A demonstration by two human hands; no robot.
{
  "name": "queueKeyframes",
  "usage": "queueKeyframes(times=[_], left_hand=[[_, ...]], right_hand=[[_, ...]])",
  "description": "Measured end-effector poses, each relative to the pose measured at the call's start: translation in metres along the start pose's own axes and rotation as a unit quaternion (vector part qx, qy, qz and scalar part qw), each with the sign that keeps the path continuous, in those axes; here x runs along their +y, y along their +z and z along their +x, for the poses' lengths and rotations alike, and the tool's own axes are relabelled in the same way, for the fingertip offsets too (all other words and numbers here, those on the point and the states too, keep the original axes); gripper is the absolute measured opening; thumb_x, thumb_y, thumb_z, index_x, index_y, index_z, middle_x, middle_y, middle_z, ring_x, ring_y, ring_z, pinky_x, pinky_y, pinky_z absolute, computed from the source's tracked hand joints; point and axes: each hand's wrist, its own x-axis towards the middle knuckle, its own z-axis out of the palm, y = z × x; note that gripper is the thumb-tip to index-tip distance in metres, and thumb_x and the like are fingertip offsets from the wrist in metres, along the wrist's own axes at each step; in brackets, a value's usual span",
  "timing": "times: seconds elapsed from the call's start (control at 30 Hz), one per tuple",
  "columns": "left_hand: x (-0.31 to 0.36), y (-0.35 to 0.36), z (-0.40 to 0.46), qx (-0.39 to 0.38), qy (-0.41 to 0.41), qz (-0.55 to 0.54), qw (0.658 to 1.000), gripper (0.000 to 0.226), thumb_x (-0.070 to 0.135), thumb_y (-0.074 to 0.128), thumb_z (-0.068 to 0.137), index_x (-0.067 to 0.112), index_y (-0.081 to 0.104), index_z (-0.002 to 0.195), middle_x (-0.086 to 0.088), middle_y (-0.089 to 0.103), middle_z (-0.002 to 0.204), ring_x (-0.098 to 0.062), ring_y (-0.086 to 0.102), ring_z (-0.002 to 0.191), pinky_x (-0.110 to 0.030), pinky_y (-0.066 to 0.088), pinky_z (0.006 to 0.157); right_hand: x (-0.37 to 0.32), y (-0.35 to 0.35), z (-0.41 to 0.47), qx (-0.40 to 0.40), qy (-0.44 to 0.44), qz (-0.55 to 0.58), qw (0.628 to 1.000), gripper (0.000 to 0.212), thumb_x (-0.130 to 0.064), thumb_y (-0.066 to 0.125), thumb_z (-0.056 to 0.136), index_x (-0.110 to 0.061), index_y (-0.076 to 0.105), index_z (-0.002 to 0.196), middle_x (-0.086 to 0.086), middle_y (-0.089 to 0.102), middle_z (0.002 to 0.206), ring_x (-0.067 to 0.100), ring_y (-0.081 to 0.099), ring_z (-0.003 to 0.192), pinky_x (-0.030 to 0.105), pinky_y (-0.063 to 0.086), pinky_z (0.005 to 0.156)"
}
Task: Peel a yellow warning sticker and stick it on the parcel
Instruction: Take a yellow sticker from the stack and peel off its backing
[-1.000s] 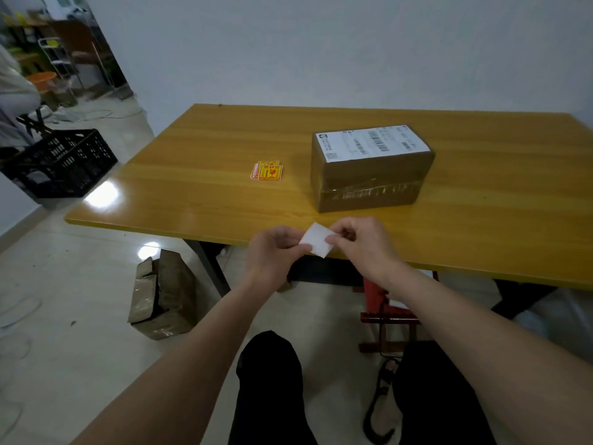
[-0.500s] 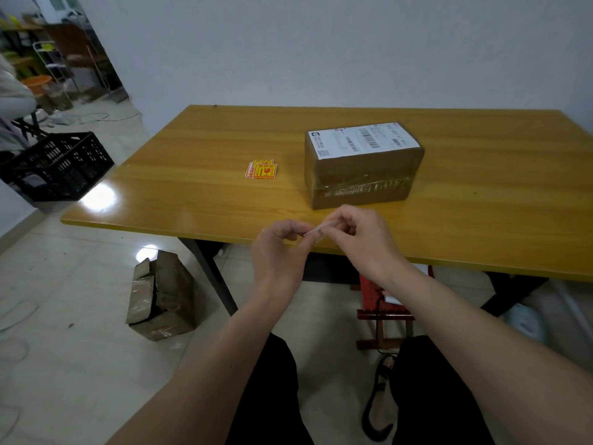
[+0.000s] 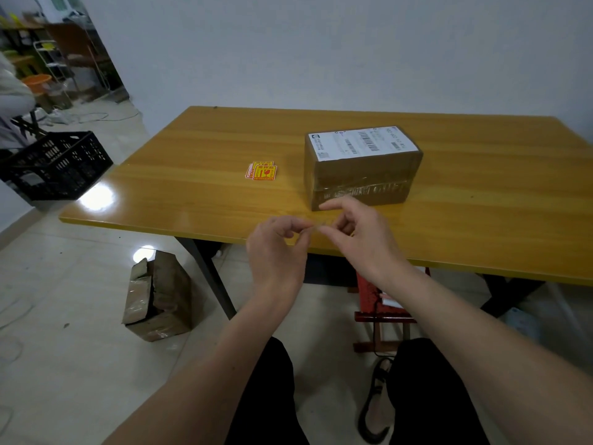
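Note:
A brown cardboard parcel with a white shipping label on top stands on the yellow wooden table. A small stack of yellow and red warning stickers lies on the table to its left. My left hand and my right hand meet over the table's near edge, in front of the parcel. Their fingertips pinch a sticker sheet between them, seen edge-on and almost hidden. My right index finger sticks out toward the parcel.
A torn cardboard box lies on the floor under the table's left end. A black plastic crate stands further left. A red stool is under the table by my knees. A white wall runs behind the table.
The white backing sheet, seen flat a second ago, has turned edge-on between my fingertips. Both hands have risen a little over the table edge, toward the parcel.

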Motion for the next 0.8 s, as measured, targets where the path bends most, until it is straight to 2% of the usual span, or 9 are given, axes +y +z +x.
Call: queueKeyframes(times=[0.1,0.17,0.27,0.33,0.43,0.5,0.57,0.7,0.8], left_hand=[[-0.001,0.000,0.000,-0.010,0.034,0.021,0.999,0.005,0.025,0.071,0.078,0.030,0.070,0.078,0.010,0.068,0.083,-0.010,0.055,0.082,-0.035,0.046,0.083],[0.000,-0.001,0.000,-0.032,0.013,-0.021,0.999,0.003,0.025,0.070,0.080,0.028,0.070,0.081,0.014,0.067,0.082,-0.005,0.057,0.084,-0.023,0.045,0.080],[0.001,-0.002,-0.002,-0.046,-0.034,-0.073,0.996,0.006,0.020,0.071,0.080,0.024,0.070,0.084,0.016,0.066,0.078,0.005,0.058,0.075,-0.007,0.043,0.070],[0.002,-0.002,-0.005,-0.030,-0.028,-0.074,0.996,0.008,0.019,0.072,0.079,0.027,0.070,0.080,0.016,0.065,0.074,0.002,0.058,0.074,-0.008,0.044,0.070],[0.002,0.000,-0.008,0.012,0.020,-0.035,0.999,0.011,0.018,0.074,0.077,0.028,0.070,0.077,0.017,0.063,0.074,-0.009,0.059,0.076,-0.028,0.049,0.077],[0.002,0.000,-0.008,0.011,0.038,-0.014,0.999,0.011,0.018,0.073,0.076,0.028,0.070,0.078,0.014,0.063,0.078,-0.012,0.058,0.078,-0.036,0.050,0.078],[0.003,0.000,-0.008,-0.012,0.037,-0.023,0.999,0.009,0.020,0.072,0.077,0.029,0.070,0.080,0.012,0.066,0.082,-0.011,0.058,0.082,-0.031,0.050,0.077],[0.007,-0.003,-0.009,-0.039,-0.006,-0.077,0.996,0.009,0.020,0.071,0.080,0.029,0.068,0.081,0.017,0.065,0.078,-0.002,0.059,0.081,-0.014,0.044,0.073],[0.006,-0.003,-0.011,-0.025,-0.015,-0.067,0.997,0.011,0.018,0.071,0.079,0.028,0.068,0.079,0.019,0.062,0.073,-0.003,0.059,0.077,-0.011,0.042,0.071]], right_hand=[[-0.002,-0.003,-0.001,0.014,-0.015,0.003,1.000,0.006,-0.018,0.067,0.085,-0.017,0.071,0.088,-0.008,0.060,0.068,0.003,0.053,0.062,0.019,0.046,0.061],[-0.002,-0.005,0.000,0.018,-0.002,0.030,0.999,0.009,-0.017,0.064,0.087,-0.015,0.072,0.084,-0.008,0.064,0.067,0.003,0.057,0.060,0.017,0.049,0.061],[-0.001,-0.006,0.000,0.006,0.029,0.052,0.998,0.014,-0.014,0.058,0.091,-0.015,0.070,0.083,-0.005,0.066,0.066,0.001,0.059,0.058,0.014,0.049,0.059],[0.000,-0.005,0.000,-0.002,0.038,0.051,0.998,0.014,-0.010,0.056,0.092,-0.016,0.067,0.086,-0.003,0.066,0.068,0.004,0.060,0.061,0.019,0.050,0.062],[-0.003,-0.003,-0.003,-0.005,0.028,0.063,0.998,0.011,-0.011,0.063,0.087,-0.018,0.067,0.093,0.001,0.067,0.072,0.009,0.061,0.065,0.021,0.051,0.063],[-0.006,-0.003,-0.005,-0.009,0.008,0.064,0.998,0.008,-0.012,0.069,0.083,-0.017,0.069,0.089,0.005,0.065,0.071,0.009,0.056,0.064,0.019,0.049,0.061],[-0.008,-0.006,-0.005,-0.010,0.004,0.074,0.997,0.003,-0.011,0.069,0.083,-0.014,0.069,0.083,0.002,0.064,0.070,0.007,0.055,0.062,0.020,0.049,0.060],[-0.004,-0.010,-0.003,-0.002,0.026,0.101,0.995,0.010,-0.011,0.060,0.089,-0.011,0.069,0.083,-0.002,0.066,0.067,0.001,0.059,0.057,0.013,0.049,0.055],[-0.003,-0.010,-0.005,-0.003,0.041,0.099,0.994,0.012,-0.012,0.056,0.092,-0.013,0.066,0.084,-0.001,0.067,0.069,0.002,0.060,0.058,0.016,0.051,0.057]])
